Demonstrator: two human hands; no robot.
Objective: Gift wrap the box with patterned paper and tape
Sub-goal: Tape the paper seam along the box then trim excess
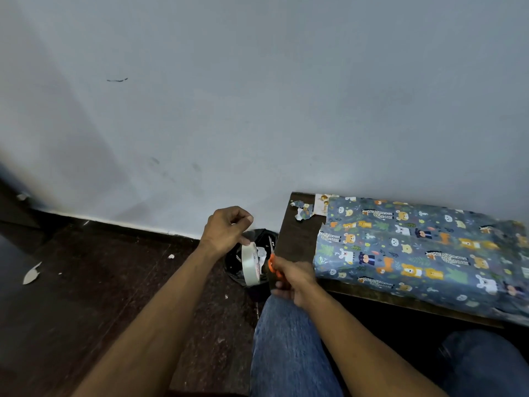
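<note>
Two hands are working off the counter's (297,239) left end: my left hand (226,229) is pinching the tape roll (252,263), my right hand (289,277) is gripping orange scissors (271,263) just beside it. I am judging the tape light, sticky, best held by its rim. Rightward, the box (423,253) is lying wrapped in patterned paper, long axis running left to right along the wall.

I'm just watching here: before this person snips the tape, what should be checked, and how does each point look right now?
1. Left hand pinches the pulled tape end: ok.
2. Tape roll hangs below that hand, strip stretched: ok.
3. Right hand grips the orange scissors: ok.
4. Blades lined up on the strip: cannot tell, they are too dark.
5. Wrapped box lies steady on the table: ok.
6. Bin sits below for scraps: ok.
</note>
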